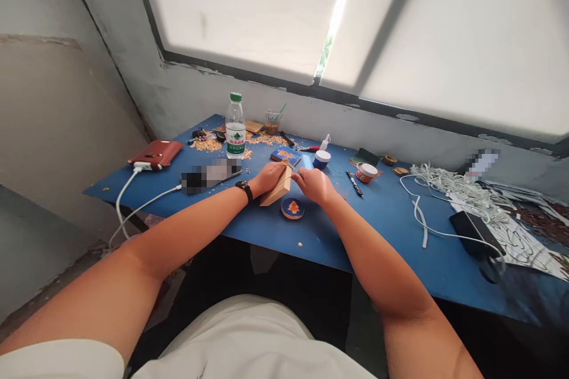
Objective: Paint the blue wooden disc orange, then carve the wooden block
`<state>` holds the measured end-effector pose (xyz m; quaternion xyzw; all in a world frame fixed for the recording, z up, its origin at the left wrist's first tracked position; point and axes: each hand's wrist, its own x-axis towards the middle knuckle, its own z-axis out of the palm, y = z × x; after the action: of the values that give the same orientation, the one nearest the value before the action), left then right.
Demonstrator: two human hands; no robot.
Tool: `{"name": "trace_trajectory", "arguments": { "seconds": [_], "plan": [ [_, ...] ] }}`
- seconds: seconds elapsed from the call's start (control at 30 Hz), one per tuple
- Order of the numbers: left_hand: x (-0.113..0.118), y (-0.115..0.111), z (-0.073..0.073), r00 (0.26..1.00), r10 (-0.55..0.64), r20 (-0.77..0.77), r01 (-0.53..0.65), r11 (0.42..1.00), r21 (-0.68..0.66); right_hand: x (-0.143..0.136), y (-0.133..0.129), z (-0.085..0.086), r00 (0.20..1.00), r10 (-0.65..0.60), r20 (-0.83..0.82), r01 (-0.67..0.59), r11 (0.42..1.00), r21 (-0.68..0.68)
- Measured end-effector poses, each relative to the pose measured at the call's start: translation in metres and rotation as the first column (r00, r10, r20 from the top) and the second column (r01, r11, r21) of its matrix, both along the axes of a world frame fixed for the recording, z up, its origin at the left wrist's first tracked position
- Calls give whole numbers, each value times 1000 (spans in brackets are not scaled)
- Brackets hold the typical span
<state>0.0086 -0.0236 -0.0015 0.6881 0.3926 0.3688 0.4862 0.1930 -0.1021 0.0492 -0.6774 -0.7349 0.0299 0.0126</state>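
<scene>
My left hand point(269, 176), with a dark watch on the wrist, is closed around a pale wooden block point(276, 192) that is tilted above the table. My right hand point(313, 185) is closed just to the right of the block's far end. Between them a thin, blade-like tool point(292, 167) reaches from the right fingers to the wood; its handle is hidden in the fist. Below the hands lies a round wooden slice point(293, 208), painted blue with an orange tree shape. A blue painted board point(285, 157) lies beyond them.
A water bottle point(235, 127), a plastic cup point(272, 122) and wood shavings point(262, 139) are at the back. Left are a brown leather case point(156, 154) and a cabled phone. Right are a blue paint jar point(322, 159), a pen point(354, 184), a red-labelled jar point(367, 173) and a black box point(476, 232).
</scene>
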Motion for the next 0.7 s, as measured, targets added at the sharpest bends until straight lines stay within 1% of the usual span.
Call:
{"name": "trace_trajectory", "arguments": {
  "seconds": [0.07, 0.17, 0.3, 0.4, 0.5, 0.6, 0.7],
  "plan": [
    [0, 0, -2, 1000, -2, -1, 2, 1000, -6, 3, 3, -3, 1000, 20, -8, -20, 1000, 1],
    [-1, 1, -3, 1000, -15, 0, 15, 1000, -17, 6, 6, -8, 995, 97, -39, -96, 995, 25],
    [-2, -1, 0, 999, -43, 7, 43, 999, 0, 7, 7, -12, 984, 159, -77, -158, 987, 26],
    [-2, -5, 4, 998, -69, -12, 69, 998, -10, 7, 5, -12, 982, 171, -80, -169, 985, 34],
    [-1, -8, 7, 996, -72, -45, 71, 997, -35, 9, 4, -12, 980, 179, -89, -176, 984, 43],
    [-1, -7, 8, 995, -62, -77, 59, 997, -41, 11, 6, -13, 977, 189, -95, -185, 981, 50],
    [-2, -4, 7, 995, -57, -85, 53, 998, -44, 10, 7, -13, 984, 166, -71, -163, 986, 40]
  ]
}}
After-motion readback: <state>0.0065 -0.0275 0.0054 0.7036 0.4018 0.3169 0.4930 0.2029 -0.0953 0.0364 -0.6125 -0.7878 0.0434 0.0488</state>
